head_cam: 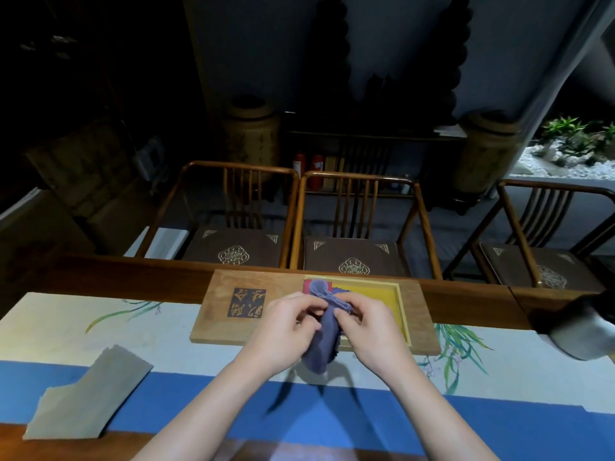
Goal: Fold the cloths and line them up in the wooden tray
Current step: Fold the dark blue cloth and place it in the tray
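Both our forearms reach in from the near edge over a blue-and-cream painted table mat (173, 334). Our left hand (283, 331) and right hand (369, 327) meet above the wooden tray (233, 327), fingers pinching a soft, bunched purple-blue cloth (324, 334) that hangs crumpled between them, its lower end drooping past the tray's near rim. Behind it, red cloth (307, 283) and yellow cloth (372, 297) lie flat in the tray's recess. We see a grey cloth (90, 394), half folded, lying well apart at the mat's left.
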